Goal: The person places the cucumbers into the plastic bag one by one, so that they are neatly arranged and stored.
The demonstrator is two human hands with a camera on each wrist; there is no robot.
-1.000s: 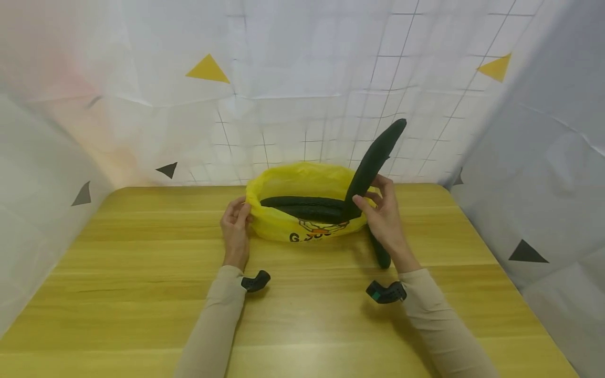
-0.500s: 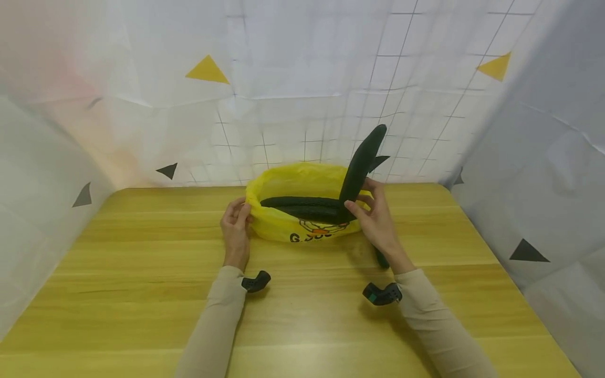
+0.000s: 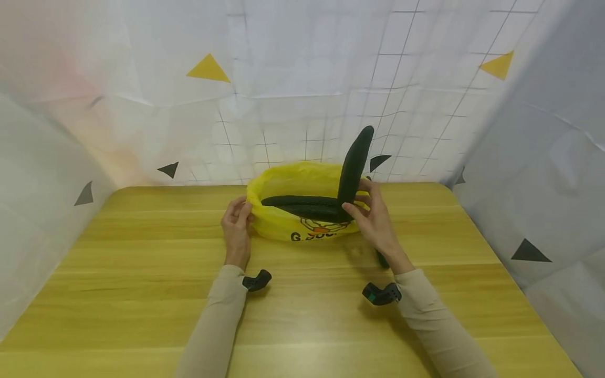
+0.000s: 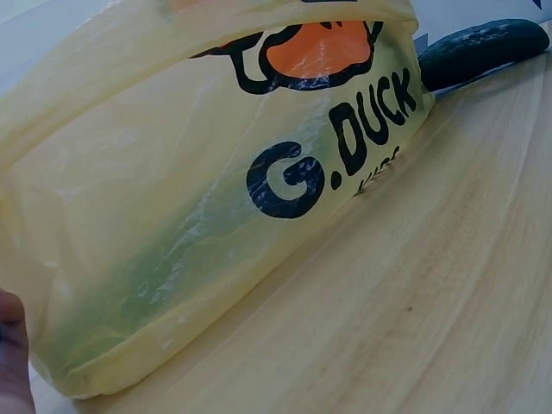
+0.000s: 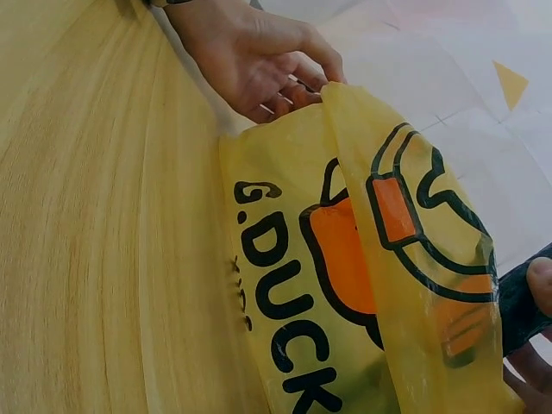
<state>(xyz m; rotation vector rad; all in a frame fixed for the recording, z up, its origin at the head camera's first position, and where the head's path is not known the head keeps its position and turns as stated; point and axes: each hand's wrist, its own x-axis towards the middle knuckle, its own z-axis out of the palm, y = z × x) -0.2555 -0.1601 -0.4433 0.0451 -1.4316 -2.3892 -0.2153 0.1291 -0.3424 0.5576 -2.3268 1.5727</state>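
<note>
A yellow plastic bag [image 3: 274,226] with a printed cartoon and lettering lies on the table, its mouth spread wide. Dark green cucumbers [image 3: 302,207] lie lengthwise inside. My left hand [image 3: 236,226] pinches the bag's left rim between thumb and fingers, as the right wrist view also shows. My right hand [image 3: 375,218] grips another cucumber [image 3: 355,165] near its lower end, at the bag's right side. This cucumber stands steeply, its top leaning slightly right and its lower end within the bag's mouth. One more cucumber [image 4: 483,53] lies on the table beyond the bag's right end, mostly hidden by my right hand in the head view.
The wooden table [image 3: 142,294] ends at a white sheet wall [image 3: 293,68] behind the bag. More sheeting [image 3: 543,173] rises along the right side. A small black camera [image 3: 257,281] sits on the left wrist, another black camera [image 3: 382,294] on the right.
My right hand has moved left toward the bag with its cucumber, which now stands more upright and lower in the bag's mouth. My left hand has stayed on the rim.
</note>
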